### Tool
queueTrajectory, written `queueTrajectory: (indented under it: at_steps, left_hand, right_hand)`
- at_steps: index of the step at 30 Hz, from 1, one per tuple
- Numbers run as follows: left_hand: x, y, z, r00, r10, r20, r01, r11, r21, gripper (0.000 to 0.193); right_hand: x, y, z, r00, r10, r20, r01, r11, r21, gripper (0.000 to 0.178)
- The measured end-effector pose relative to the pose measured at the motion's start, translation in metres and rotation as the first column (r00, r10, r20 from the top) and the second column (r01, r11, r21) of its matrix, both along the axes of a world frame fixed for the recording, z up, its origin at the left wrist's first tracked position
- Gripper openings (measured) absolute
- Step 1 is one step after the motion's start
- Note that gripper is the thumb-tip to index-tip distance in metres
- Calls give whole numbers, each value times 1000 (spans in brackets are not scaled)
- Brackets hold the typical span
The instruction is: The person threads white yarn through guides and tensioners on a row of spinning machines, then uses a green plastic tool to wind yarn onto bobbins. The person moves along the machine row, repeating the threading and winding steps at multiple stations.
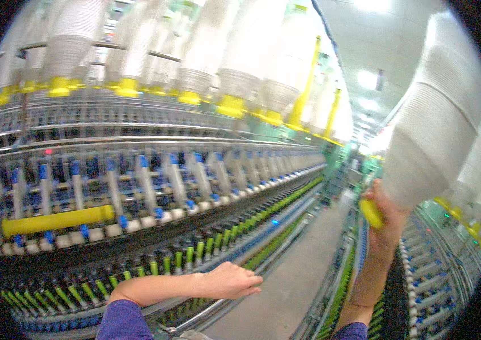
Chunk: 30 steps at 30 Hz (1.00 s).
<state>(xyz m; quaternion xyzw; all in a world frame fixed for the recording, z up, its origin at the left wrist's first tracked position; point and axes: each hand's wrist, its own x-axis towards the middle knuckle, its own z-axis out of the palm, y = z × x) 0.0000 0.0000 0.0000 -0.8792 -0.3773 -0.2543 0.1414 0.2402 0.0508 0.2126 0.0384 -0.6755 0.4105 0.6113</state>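
In my raised right hand [386, 218] is a large white roving bobbin [436, 119], gripped near its lower end, where a yellow tube end [371, 213] sticks out by my fingers. The bobbin leans up and to the right. My left hand [230, 281] is held across in front of me at waist height, its fingers curled together; anything in them is hidden. Beyond it run rows of green-and-black spindles [199, 250] on the spinning frame. A bare yellow tube [58, 221] lies across the drafting arms at the left.
White roving bobbins with yellow ends [232, 106] hang in a row overhead on the left. Below them is a row of drafting arms with blue tips [144, 181]. A grey aisle floor [286, 294] leads away between this frame and another machine [439, 277] on the right.
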Motion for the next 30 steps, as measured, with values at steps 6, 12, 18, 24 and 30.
queueTrajectory:
  at_steps: [6, 12, 18, 24, 30]
  left_hand:
    - [-62, -92, 69, 912, 406, 67, -411, 898, 155, 24]
    - [-101, -162, 148, 771, 599, 215, -634, 691, 347, 11]
    - [-147, -173, 223, 634, 548, 545, -772, 491, 404, 14]
    - [-148, -139, 360, 772, 166, 614, -635, 263, 727, 23]
    - [-184, -128, 418, 685, 580, 441, -505, -57, 861, 20]
  right_hand:
    - [-184, -16, -24, 959, 283, -2, -281, 953, -110, 39]
    - [-307, -52, -2, 854, 520, 19, -518, 853, -69, 36]
    - [-382, -61, 43, 727, 683, -73, -687, 724, -63, 31]
    - [-405, -45, 92, 742, 670, 29, -670, 738, 84, 47]
    - [-431, -37, 70, 715, 695, -74, -689, 719, 91, 56]
